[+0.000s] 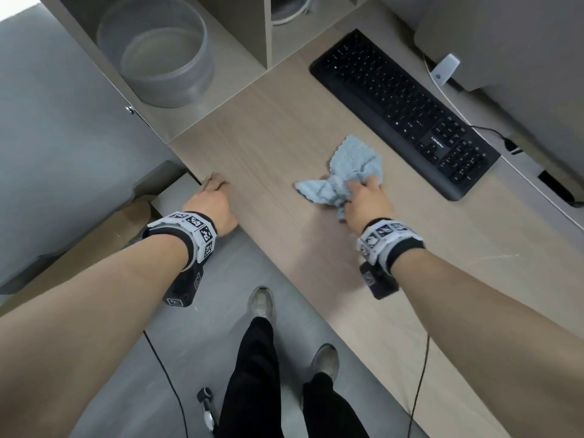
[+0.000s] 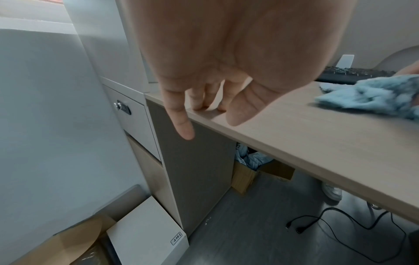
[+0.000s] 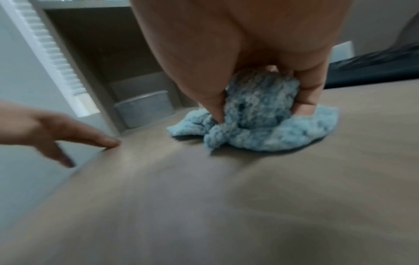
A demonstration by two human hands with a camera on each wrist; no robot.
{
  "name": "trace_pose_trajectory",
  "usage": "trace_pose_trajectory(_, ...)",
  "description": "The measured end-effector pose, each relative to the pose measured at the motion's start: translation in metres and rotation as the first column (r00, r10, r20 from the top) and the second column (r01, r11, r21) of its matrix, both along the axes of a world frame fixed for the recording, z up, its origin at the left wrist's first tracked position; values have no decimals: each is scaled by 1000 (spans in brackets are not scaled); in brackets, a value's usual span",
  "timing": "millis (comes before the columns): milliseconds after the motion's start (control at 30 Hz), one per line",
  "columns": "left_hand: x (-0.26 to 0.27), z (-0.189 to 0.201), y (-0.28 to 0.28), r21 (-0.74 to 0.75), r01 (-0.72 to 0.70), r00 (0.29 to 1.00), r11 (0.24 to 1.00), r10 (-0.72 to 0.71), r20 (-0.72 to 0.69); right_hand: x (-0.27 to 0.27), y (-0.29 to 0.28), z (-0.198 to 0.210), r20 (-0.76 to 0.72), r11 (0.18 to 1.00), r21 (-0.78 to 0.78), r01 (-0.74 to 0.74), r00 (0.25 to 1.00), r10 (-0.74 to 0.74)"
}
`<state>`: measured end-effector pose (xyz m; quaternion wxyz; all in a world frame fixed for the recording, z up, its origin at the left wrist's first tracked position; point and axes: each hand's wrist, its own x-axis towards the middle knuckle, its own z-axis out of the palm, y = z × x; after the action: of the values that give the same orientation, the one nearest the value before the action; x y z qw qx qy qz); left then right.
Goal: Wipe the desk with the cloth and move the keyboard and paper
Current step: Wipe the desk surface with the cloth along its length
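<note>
A light blue fluffy cloth [image 1: 344, 173] lies bunched on the pale wooden desk [image 1: 268, 147]. My right hand [image 1: 363, 197] grips the cloth [image 3: 258, 122] from above, thumb and fingers curled round its middle, pressing it on the desk. A black keyboard [image 1: 404, 112] lies slantwise beyond the cloth, apart from it. My left hand [image 1: 211, 197] rests with straight fingers on the desk's left front edge [image 2: 204, 114], the little finger hanging over the side. No paper is in view.
A grey round bin [image 1: 158, 52] stands in the open shelf at the back left. A monitor base [image 1: 505, 42] with cables sits behind the keyboard. Under the desk are a cardboard box [image 2: 249, 175], a white box [image 2: 145, 233] and a black cable [image 2: 340, 226].
</note>
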<state>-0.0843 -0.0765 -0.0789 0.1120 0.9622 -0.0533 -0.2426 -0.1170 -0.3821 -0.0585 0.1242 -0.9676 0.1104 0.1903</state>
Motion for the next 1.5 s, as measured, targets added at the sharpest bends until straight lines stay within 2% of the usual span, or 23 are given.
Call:
trace_pose_trajectory(67, -6, 6, -4, -8, -5, 1000, 1000, 5, 20, -8, 44, 1, -21, 992, 57, -108, 994, 110)
trace_pose_trajectory(133, -24, 12, -13, -5, -20, 999, 1000, 20, 36, -34, 82, -9, -2, 946, 135, -294, 955, 297)
trace_pose_trajectory(167, -34, 14, -17, -13, -12, 999, 1000, 12, 30, -48, 93, -14, 21, 914, 154, -375, 926, 377)
trace_pose_trajectory(233, -60, 17, -28, -43, 39, 999, 998, -38, 21, -75, 90, -17, 60, 891, 173, -420, 907, 416)
trace_pose_trajectory(367, -99, 15, -55, -72, 61, 998, 996, -58, 32, -109, 27, -16, 6, 942, 187, -278, 960, 282)
trace_pose_trajectory(467, -113, 15, -77, -79, 24, 1000, 997, -24, 8, -125, -41, -18, -14, 987, 149, -67, 997, 70)
trace_pose_trajectory(600, -119, 15, -95, 11, 30, 997, 999, -29, -71, -137, -120, -17, -46, 971, 61, 231, 972, -228)
trace_pose_trajectory(667, -116, 19, -99, 55, 42, 995, 998, -36, -96, -135, -125, -15, -40, 960, 27, 277, 960, -276)
trace_pose_trajectory(733, -111, 22, -102, 91, 55, 991, 994, -44, -124, -130, -100, -13, -10, 976, 17, 218, 976, -218)
trace_pose_trajectory(833, -109, 23, -103, 124, 62, 990, 990, -46, -130, -137, -32, -13, 9, 995, 88, -44, 999, 43)
trace_pose_trajectory(933, -110, 24, -104, 145, 86, 986, 986, -64, -152, -168, 19, -10, -5, 929, 192, -315, 947, 322)
trace_pose_trajectory(1000, -107, 24, -103, 144, 107, 982, 984, -81, -170, -177, 12, -11, -12, 900, 221, -375, 922, 387)
trace_pose_trajectory(1067, -106, 23, -100, 134, 111, 982, 985, -88, -166, -172, -18, -15, -63, 939, 225, -259, 958, 280)
trace_pose_trajectory(1133, -108, 23, -98, 118, 113, 984, 987, -95, -148, -158, -55, -20, -88, 981, 191, -40, 994, 58)
trace_pose_trajectory(1200, -112, 21, -97, 116, 117, 985, 986, -100, -144, -144, -78, -18, -65, 979, 143, 144, 989, -136)
trace_pose_trajectory(1267, -115, 20, -95, 122, 118, 985, 986, -101, -139, -133, -70, -14, -65, 968, 112, 223, 974, -216)
trace_pose_trajectory(1333, -114, 19, -94, 113, 117, 987, 987, -102, -127, -131, -37, -11, -79, 980, 104, 168, 984, -160)
trace_pose_trajectory(1400, -113, 21, -94, 113, 118, 986, 987, -103, -128, -144, 5, -14, -62, 989, 145, -28, 997, 37)
trace_pose_trajectory(1500, -109, 29, -95, 140, 133, 979, 981, -108, -173, -171, 38, -10, -60, 911, 243, -333, 932, 357)
